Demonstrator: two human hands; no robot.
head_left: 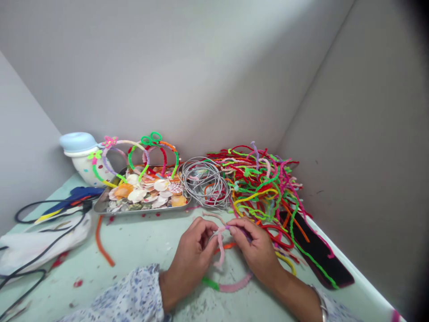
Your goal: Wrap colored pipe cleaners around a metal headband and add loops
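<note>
My left hand (192,257) and my right hand (254,248) meet above the front of the table, fingers pinched. Between the fingertips is a pale pink pipe cleaner (220,248), one end hanging down and a thin end sticking up behind. A bit of purple fuzz shows at my right fingertips. Below and between the hands curves a band wrapped in green and pink pipe cleaner (234,285); its ends run out of sight behind the hands. A short orange piece (229,246) shows behind the pink one.
Behind the hands lie a coil of grey wire (206,183) and a tangled heap of coloured pipe cleaners (261,179). A metal tray (140,211) of seashells holds several decorated headbands (147,154). Left are a white container (89,165), pliers (56,208) and black cable; right, a black slab (330,259).
</note>
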